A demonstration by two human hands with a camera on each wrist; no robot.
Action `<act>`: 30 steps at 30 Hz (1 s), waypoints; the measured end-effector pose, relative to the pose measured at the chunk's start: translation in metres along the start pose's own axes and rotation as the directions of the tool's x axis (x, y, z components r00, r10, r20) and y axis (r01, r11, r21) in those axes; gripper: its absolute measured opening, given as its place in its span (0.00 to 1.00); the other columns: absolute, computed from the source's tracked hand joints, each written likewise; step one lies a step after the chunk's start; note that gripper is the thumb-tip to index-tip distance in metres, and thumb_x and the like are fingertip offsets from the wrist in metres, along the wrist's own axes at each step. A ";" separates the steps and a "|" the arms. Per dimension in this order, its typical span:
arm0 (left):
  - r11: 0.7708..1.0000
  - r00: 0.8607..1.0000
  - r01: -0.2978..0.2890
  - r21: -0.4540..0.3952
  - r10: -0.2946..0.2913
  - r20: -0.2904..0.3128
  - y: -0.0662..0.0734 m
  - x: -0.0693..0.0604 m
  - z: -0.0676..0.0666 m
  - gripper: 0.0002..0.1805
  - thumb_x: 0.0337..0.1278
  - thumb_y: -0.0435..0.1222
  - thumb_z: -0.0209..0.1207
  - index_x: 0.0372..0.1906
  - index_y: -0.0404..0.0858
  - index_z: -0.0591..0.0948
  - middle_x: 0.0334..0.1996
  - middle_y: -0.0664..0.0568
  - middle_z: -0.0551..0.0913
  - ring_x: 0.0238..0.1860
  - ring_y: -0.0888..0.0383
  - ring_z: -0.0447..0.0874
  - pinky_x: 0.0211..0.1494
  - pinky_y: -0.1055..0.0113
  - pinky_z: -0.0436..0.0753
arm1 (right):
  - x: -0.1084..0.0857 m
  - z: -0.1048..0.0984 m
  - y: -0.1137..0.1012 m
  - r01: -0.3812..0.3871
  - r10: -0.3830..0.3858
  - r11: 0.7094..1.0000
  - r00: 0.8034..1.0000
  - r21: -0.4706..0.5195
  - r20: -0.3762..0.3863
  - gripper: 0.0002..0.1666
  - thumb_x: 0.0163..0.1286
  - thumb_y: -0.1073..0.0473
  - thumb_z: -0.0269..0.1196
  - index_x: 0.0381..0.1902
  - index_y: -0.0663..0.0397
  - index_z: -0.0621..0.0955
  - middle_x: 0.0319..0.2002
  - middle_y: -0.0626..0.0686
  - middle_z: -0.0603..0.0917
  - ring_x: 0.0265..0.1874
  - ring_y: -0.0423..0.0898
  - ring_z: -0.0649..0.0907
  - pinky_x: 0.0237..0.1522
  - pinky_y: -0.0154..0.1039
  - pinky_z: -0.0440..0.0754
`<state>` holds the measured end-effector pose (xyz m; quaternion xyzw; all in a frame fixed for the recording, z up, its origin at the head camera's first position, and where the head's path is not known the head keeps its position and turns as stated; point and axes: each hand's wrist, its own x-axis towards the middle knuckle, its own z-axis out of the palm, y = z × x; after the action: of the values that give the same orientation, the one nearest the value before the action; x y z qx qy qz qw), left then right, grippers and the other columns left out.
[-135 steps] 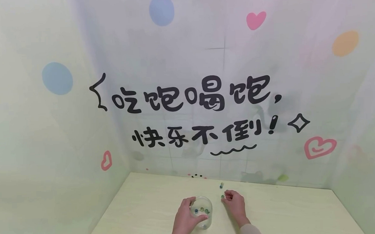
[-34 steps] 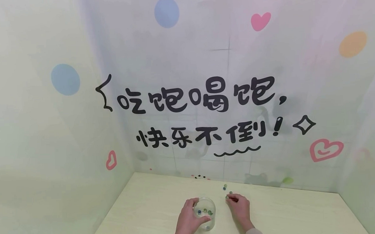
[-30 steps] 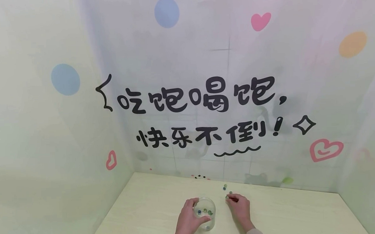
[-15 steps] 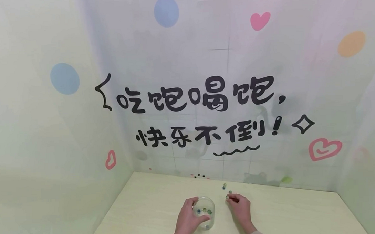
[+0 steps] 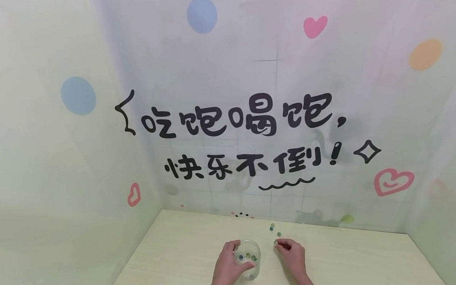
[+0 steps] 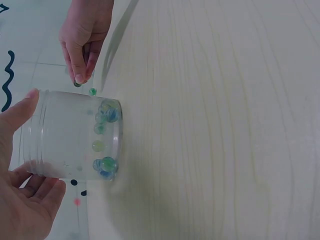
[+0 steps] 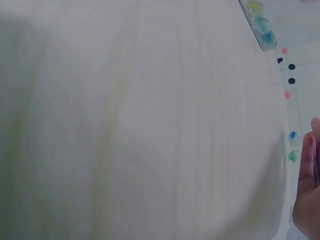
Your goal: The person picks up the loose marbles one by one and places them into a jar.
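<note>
My left hand [image 5: 227,264] holds a clear jar [image 5: 251,269] near its mouth, thumb on one side and fingers round the other. Several green, blue and yellowish glass marbles [image 6: 107,164] lie at the jar's bottom. Just right of the jar, my right hand [image 5: 293,255] pinches a marble [image 5: 276,242] between thumb and fingertips, low over the table. Beyond those fingertips a loose green marble [image 5: 279,234] sits on the table. Farther back, a blue marble [image 5: 271,228] and a greenish marble [image 5: 272,225] lie together. Only part of my right hand [image 7: 307,185] shows in the right wrist view.
Everything stands on a pale wood-grain table [image 5: 171,253]. A printed backdrop [image 5: 225,75] with black lettering rises at its back edge, close behind the loose marbles. Side panels [image 5: 63,173] flank the table.
My right hand has drawn slightly back toward me with the pinched marble, away from the loose green one. Earlier, its fingers were by a green marble farther left. My left hand still holds the jar.
</note>
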<state>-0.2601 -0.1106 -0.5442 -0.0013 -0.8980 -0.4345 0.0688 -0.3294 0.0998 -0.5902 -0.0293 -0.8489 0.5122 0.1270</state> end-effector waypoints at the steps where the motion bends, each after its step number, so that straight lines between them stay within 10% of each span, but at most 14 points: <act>1: 1.000 1.000 -0.001 0.003 0.001 -0.001 0.000 0.000 0.000 0.45 0.38 0.51 0.78 0.62 0.35 0.74 0.55 0.46 0.79 0.57 0.44 0.80 0.58 0.48 0.83 | 0.000 0.000 0.001 -0.002 0.002 1.000 1.000 -0.003 0.000 0.08 0.59 0.67 0.71 0.37 0.59 0.87 0.36 0.57 0.91 0.32 0.42 0.86 0.31 0.23 0.81; 30: 1.000 1.000 0.009 0.002 -0.009 -0.001 0.002 0.001 -0.001 0.44 0.37 0.51 0.78 0.61 0.35 0.74 0.56 0.45 0.78 0.57 0.43 0.80 0.56 0.46 0.83 | -0.020 -0.005 -0.002 -0.018 0.017 0.999 1.000 0.044 0.023 0.10 0.58 0.66 0.72 0.39 0.58 0.87 0.36 0.56 0.91 0.31 0.37 0.85 0.33 0.24 0.82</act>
<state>-0.2604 -0.1102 -0.5424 0.0030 -0.8984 -0.4340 0.0675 -0.3087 0.0998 -0.5897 -0.0280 -0.8384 0.5323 0.1138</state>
